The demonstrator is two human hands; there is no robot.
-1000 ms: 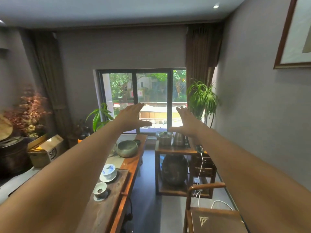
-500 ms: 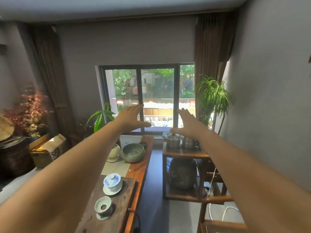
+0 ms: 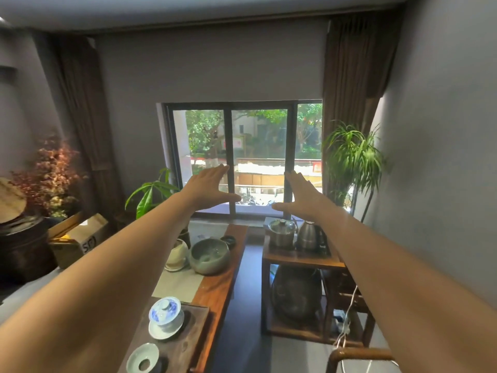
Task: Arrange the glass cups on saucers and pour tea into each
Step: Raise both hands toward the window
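Observation:
Both my arms stretch straight out toward the window. My left hand point(image 3: 208, 188) and my right hand point(image 3: 301, 195) are held flat, fingers straight, thumbs pointing at each other, holding nothing. Below my left arm a dark wooden tea tray point(image 3: 188, 343) carries a blue-and-white lidded cup on a saucer point(image 3: 165, 317) and a pale green strainer point(image 3: 142, 359). No glass cups show in the head view.
A long wooden tea table point(image 3: 220, 286) holds a green ceramic bowl point(image 3: 211, 255) and a cream pot point(image 3: 177, 255). A side stand point(image 3: 298, 258) carries a steel pot point(image 3: 282, 232) and kettle point(image 3: 309, 235). A chair back point(image 3: 357, 356) sits at lower right; a cardboard box point(image 3: 78, 240) at left.
The view has swung left and tilted slightly up, bringing more of the tea table in and pushing the chair out. My hands stay raised and flat in the same pose.

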